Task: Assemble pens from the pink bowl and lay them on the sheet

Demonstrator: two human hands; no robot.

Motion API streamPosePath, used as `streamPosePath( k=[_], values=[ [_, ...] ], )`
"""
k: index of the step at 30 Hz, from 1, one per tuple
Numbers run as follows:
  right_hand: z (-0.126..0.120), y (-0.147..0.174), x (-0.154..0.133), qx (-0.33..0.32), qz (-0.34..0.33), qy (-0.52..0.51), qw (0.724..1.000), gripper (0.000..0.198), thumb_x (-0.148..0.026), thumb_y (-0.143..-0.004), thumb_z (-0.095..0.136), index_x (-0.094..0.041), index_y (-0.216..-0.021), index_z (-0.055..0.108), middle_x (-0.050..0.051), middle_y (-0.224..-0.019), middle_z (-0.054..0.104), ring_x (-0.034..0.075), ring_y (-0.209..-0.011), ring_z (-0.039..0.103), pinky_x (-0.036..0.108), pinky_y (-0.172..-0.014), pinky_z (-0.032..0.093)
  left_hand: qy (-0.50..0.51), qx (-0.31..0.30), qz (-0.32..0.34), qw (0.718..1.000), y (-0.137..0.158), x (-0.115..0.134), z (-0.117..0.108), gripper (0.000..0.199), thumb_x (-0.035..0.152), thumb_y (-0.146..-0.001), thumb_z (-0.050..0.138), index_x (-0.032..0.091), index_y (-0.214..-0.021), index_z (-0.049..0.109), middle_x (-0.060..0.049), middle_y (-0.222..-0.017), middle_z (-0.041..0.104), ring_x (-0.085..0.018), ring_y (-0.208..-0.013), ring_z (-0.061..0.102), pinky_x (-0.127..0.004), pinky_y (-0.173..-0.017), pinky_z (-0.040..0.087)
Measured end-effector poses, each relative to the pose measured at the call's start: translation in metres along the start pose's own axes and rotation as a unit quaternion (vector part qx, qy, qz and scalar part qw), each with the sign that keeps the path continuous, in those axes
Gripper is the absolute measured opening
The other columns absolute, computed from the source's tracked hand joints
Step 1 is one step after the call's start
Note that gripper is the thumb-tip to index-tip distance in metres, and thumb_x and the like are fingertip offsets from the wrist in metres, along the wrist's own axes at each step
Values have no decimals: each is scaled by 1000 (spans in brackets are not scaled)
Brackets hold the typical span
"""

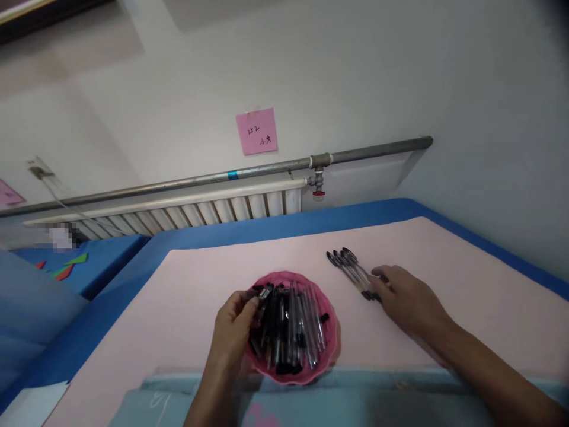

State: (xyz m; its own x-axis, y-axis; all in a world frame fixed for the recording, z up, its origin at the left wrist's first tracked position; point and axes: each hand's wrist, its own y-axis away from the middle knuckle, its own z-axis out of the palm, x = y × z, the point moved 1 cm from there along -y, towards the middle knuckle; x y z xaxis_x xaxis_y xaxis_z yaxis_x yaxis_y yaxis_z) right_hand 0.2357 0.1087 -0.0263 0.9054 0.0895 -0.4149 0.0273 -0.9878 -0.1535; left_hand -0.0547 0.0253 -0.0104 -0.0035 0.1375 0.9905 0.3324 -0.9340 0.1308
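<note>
1. Hard to make out: small dark part (265, 292) pinched in L hand (233, 323), partly hidden by fingers, at L side of 1 pink bowl (333, 338).
2. Clear & blk pen parts (293, 323) in bowl overlap; can't count.
3. R hand (406, 296) touches approx. 4 blk-capped pens (352, 274) on bench (200, 279), R of bowl; can't tell if gripping.

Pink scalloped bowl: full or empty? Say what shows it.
The pink scalloped bowl is well filled: clear slender tubes and black pen parts crowd it.
</note>
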Motion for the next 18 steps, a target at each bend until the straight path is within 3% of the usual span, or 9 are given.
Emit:
streamPosePath(
  k=[4,7,12,15,18],
  values=[
    [1,26,-28,2,-139,-80,987,23,-30,-85,39,-20,-84,59,6,-82,65,20,-73,62,30,-65,46,-132,9,48,990,1,0,0,18,35,-75,56,18,-71,58,4,-61,55,-12,-59,49,-23,-56,37],
    [3,44,-46,-33,-223,-104,969,22,-26,-87,38,-21,-82,59,4,-76,64,18,-69,61,29,-63,47,-251,-1,89,964,2,0,0,12,28,-78,51,19,-77,59,1,-70,60,-15,-68,53,-25,-63,38],
    [6,50,-51,-58,-244,-109,962,24,-22,-88,36,-20,-82,59,4,-76,64,18,-69,61,29,-62,47,-440,-43,150,885,6,-2,7,12,17,-78,47,19,-79,59,-5,-86,60,-19,-81,56,-30,-72,39],
    [8,48,-49,-57,-243,-109,962,23,-22,-89,37,-19,-83,59,4,-76,63,18,-68,60,30,-62,47,-526,-42,145,837,11,-3,13,9,18,-77,50,18,-79,59,-8,-91,59,-22,-85,55,-33,-75,40],
    [10,48,-49,-50,-258,-119,958,22,-22,-89,37,-19,-85,59,5,-77,63,17,-69,60,30,-62,47,-568,-41,132,812,13,-4,16,12,18,-78,49,16,-82,60,-11,-95,59,-24,-89,55,-34,-77,40]
  ],
)
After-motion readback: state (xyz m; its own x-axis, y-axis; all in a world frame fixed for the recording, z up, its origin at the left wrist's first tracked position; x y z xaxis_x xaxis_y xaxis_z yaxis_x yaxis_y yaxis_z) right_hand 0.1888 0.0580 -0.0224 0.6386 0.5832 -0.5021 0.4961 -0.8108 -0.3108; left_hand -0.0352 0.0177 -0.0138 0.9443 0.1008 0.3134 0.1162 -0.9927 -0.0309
